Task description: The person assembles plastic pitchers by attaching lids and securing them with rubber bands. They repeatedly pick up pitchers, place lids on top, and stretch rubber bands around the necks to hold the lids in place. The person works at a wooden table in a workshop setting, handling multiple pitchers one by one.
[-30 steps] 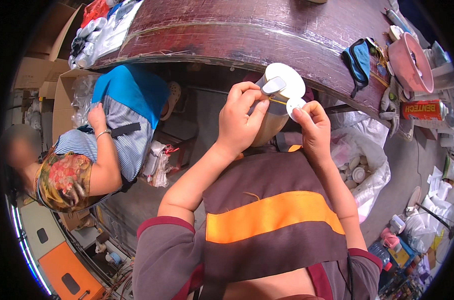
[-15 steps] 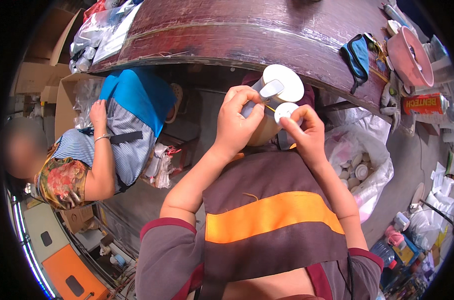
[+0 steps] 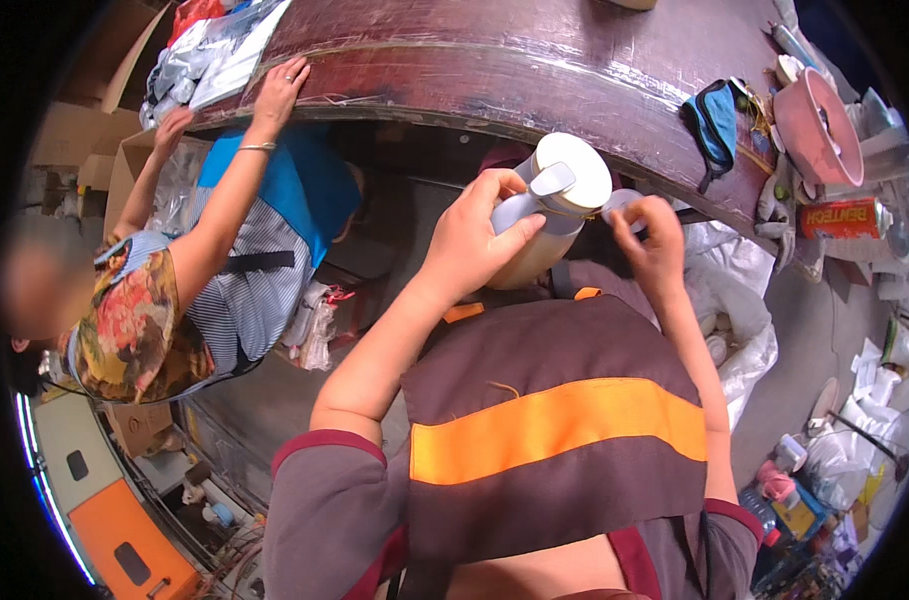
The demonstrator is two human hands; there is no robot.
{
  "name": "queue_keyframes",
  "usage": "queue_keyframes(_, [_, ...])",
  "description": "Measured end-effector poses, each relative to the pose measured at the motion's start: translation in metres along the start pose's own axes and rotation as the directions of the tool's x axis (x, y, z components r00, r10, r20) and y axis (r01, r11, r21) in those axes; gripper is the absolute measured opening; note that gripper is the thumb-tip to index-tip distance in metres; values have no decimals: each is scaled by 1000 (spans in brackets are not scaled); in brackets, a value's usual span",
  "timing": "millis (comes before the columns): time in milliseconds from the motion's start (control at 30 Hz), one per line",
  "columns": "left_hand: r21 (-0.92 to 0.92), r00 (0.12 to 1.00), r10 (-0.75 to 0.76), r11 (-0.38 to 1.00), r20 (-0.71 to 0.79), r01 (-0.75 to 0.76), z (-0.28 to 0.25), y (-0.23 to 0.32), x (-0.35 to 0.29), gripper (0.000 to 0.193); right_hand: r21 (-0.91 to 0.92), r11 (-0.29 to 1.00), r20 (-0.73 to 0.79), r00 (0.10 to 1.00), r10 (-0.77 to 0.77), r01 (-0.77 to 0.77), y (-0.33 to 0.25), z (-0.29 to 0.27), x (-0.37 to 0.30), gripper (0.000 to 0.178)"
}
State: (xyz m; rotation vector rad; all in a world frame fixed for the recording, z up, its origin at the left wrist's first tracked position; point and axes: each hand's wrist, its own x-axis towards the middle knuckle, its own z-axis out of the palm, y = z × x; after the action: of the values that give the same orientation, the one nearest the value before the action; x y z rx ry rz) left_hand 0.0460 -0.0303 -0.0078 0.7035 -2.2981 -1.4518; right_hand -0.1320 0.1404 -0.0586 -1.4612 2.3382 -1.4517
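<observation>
My left hand is wrapped round the grey handle of a jug with a round white lid and a beige lower body. The jug stands slightly tilted in front of my apron, just below the table edge. To its right, my right hand pinches a small round white disc, blurred by motion. A thin yellowish band shows at the jug's rim toward the disc; whether it joins them I cannot make out. Part of the jug's body lies behind my left hand.
The dark red table curves ahead. On its right lie a blue pouch and a pink basin. A clear plastic bag with round pale pieces sits at my right. At left, a co-worker's hand rests on the table edge.
My right hand has drawn the disc right, away from the jug's handle. My left hand has closed round the handle. The co-worker's arms have reached up to the table, which also shifted slightly in view.
</observation>
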Motion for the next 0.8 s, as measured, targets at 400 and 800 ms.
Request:
queue_keyframes(400, [-126,762,-47,978,646,167,53,21,-37,22,249,842,243,873,423,-478,65,21,-45,30])
queue_keyframes(800, [69,814,-55,997,579,18,79,14,-53,28,174,916,435,863,257,-361,7,-17,38,37])
